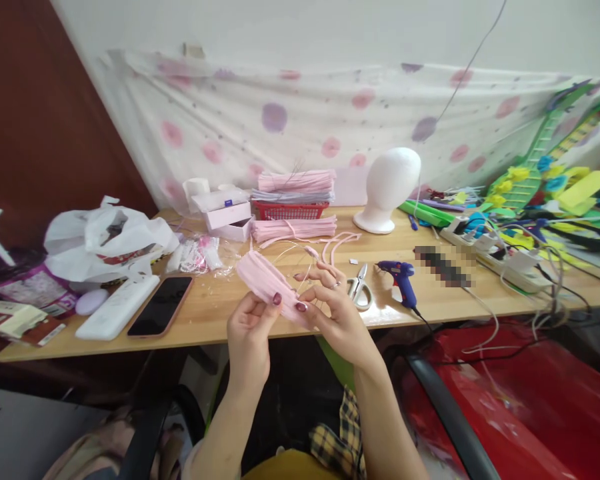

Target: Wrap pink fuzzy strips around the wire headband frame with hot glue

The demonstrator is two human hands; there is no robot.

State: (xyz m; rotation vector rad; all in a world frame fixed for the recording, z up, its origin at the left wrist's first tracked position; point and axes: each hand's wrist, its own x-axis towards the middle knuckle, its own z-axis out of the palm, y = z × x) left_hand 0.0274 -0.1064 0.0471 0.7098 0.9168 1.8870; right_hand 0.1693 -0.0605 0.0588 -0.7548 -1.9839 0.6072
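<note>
Between both hands, above the table's front edge, is a flat pink bundle of soft strips [265, 280] that look like pipe cleaners. My left hand [253, 330] is closed on its lower side, thumb on top. My right hand [337, 313] pinches its right end with thumb and fingers. Thin wire loops [285, 250] stick out behind the bundle near the right fingers. Scissors [361, 290] lie just right of my right hand, and a blue glue gun [399, 280] lies beyond them.
Behind the hands, more pink strips [295, 228] lie before a red basket [293, 211]. A white foam head [393, 187] stands at the back. A phone [161, 307], white plastic bag [107, 233] and small boxes [227, 217] are left; a power strip [495, 257] with cables is right.
</note>
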